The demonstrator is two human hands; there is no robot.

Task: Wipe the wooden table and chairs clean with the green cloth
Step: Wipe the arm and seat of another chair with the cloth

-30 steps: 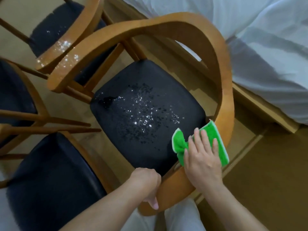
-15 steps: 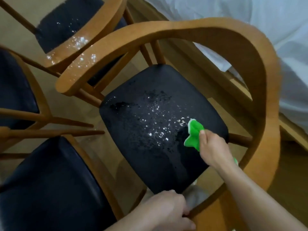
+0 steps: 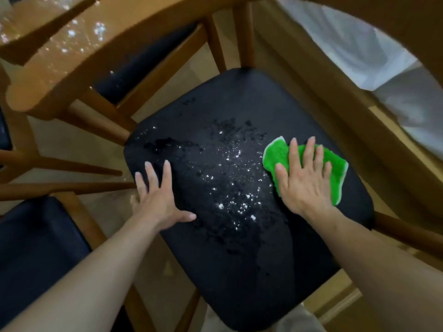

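A wooden chair fills the view, its black padded seat (image 3: 239,111) speckled with white crumbs and wet patches (image 3: 230,183) across the middle. The green cloth (image 3: 335,168) lies flat on the seat's right side. My right hand (image 3: 304,180) presses on it with straight, spread fingers. My left hand (image 3: 158,192) rests flat on the seat's left edge, fingers spread, holding nothing. The chair's curved wooden armrest (image 3: 100,56) arcs across the top and carries white specks.
A second chair's dark seat (image 3: 36,248) sits at the lower left, and a third chair's wooden rails (image 3: 48,185) cross the left edge. White bedding (image 3: 371,61) lies beyond the backrest at the upper right. Tan floor shows between the chair legs.
The view has come much closer to the seat. My left hand left the chair's wooden frame and now lies flat on the seat. My right hand spread the bunched cloth flat.
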